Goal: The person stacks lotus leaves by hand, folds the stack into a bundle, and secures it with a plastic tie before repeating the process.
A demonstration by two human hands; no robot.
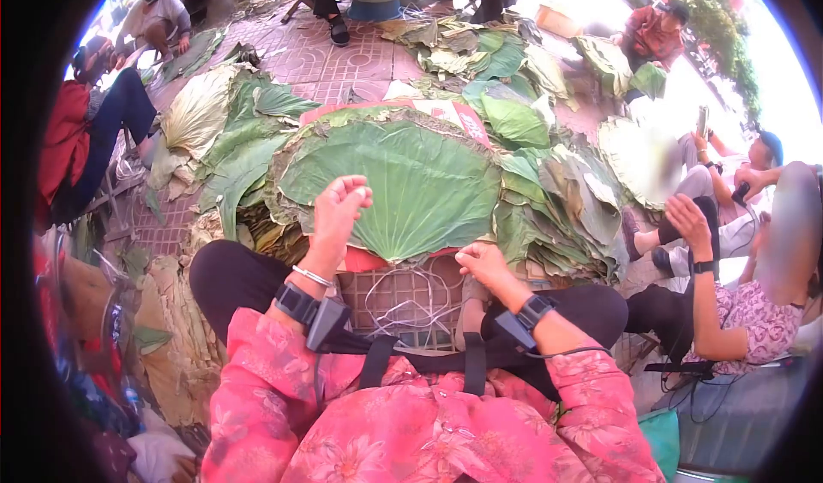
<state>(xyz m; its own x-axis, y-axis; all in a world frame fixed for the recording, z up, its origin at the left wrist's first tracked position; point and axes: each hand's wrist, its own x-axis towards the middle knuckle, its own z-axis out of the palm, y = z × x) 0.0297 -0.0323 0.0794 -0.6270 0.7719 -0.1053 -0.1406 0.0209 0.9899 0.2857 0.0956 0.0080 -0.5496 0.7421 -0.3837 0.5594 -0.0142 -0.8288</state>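
A large green lotus leaf [399, 179], spread like a fan, lies on top of a stack of leaves in front of my knees. My left hand [339, 213] is raised over the left part of this leaf, its fingers curled in toward the thumb. At the leaf's lower right edge is my right hand [487, 264], with thumb and fingertips pinched together. Whatever either hand may hold is too small to make out. Something red shows under the leaf's lower edge. Pale string [407, 299] lies in loose loops on the paving between my legs.
Piles of green and dried leaves lie at left [244, 153] and right [561, 204]. A person in a patterned top [767, 329] sits close on my right, one hand raised. Other people sit around, and a blue basin [375, 10] stands at the back.
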